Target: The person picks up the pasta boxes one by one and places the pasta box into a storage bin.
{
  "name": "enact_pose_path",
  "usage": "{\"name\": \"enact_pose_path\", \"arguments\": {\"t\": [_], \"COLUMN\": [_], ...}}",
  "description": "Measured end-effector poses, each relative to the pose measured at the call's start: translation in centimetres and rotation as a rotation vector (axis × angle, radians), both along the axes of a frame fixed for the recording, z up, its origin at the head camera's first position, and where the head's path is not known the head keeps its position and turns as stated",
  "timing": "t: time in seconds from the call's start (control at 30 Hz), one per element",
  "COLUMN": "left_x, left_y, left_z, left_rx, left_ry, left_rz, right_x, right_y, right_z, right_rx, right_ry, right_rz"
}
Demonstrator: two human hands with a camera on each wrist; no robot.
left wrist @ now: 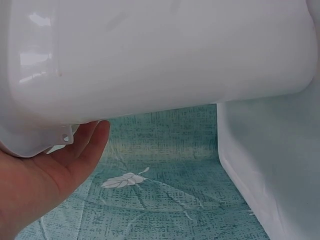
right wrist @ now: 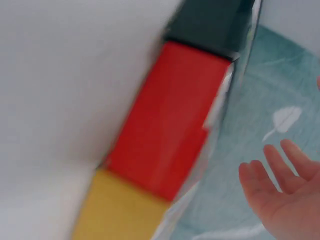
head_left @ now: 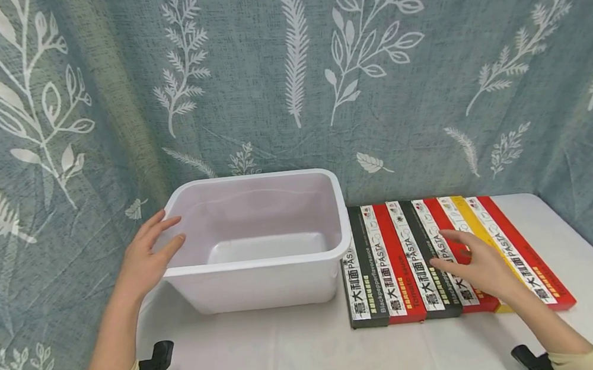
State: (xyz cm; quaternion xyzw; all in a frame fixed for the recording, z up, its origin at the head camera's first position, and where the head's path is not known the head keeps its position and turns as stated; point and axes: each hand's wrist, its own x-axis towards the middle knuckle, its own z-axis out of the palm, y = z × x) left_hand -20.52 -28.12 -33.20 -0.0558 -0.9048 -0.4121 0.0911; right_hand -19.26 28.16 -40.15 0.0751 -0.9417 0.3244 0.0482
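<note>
A white plastic tub (head_left: 263, 286) stands on the table, nothing showing inside it. My left hand (head_left: 145, 256) rests at its left rim, fingers loosely spread and thumb reaching over the edge. From the left wrist view, fingers (left wrist: 97, 142) show outside the tub wall, just below the rim. To the right of the tub lies a row of flat pasta boxes in black, red and yellow, among them a red tomato sauce box (head_left: 397, 258) and a yellow box (head_left: 473, 215). Over the row's right half hovers my right hand (head_left: 478, 266), fingers apart and holding nothing.
A white cloth covers the table (head_left: 292, 358). Behind it hangs a blue-green curtain (head_left: 247, 64) with white leaf prints, close to the tub's back. The leftmost black box (head_left: 370, 315) lies right beside the tub. Black wrist mounts (head_left: 155, 359) sit at both sleeves.
</note>
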Motion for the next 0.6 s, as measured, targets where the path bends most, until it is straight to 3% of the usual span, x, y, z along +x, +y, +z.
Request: {"name": "enact_pose_path", "arguments": {"t": [0.33,0.6], "left_x": [0.1,-0.1], "left_y": [0.0,0.0], "left_z": [0.1,0.0], "left_rx": [0.004,-0.001], "left_ry": [0.003,0.002], "left_rz": [-0.003,0.004], "right_x": [1.4,2.4], "right_y": [3.8,6.5], "right_z": [-0.9,-1.2], "right_rx": [0.064,0.122], "right_ry": [-0.071,-0.058], "right_rz": [-0.112,-0.158]}}
